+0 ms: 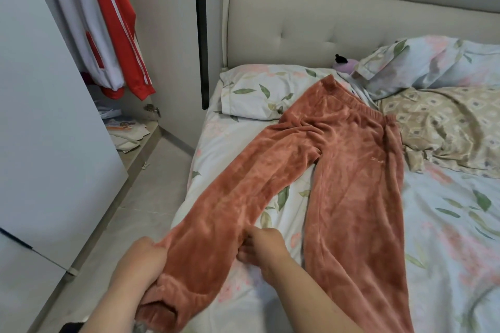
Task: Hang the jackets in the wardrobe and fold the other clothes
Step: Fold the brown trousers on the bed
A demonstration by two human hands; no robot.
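I see a bed (pixel 446 224) with a floral sheet filling most of the view, padded headboard (pixel 311 21) behind. An open white wardrobe door (pixel 40 116) stands at left, close to the bed edge, with a narrow strip of tiled floor (pixel 135 211) between. A beige patterned cover (pixel 446 127) lies crumpled at right, with two floral pillows (pixel 251 89) at the head. A red jacket (pixel 119 21) and a white jacket (pixel 73 21) hang in the wardrobe, over loose papers (pixel 127 130). A small purple toy (pixel 345 65) sits between the pillows.

The trousers (pixel 351 157) are rust-coloured fleece and lie flat on the bed. Their elastic waistband is toward the headboard, against the left pillow and the beige cover, and the legs are spread toward me. The left hand (pixel 143 257) grips the outer edge of the left-side leg near its bunched cuff, off the bed edge. The right hand (pixel 262 246) pinches that leg's inner edge. Hands apart.
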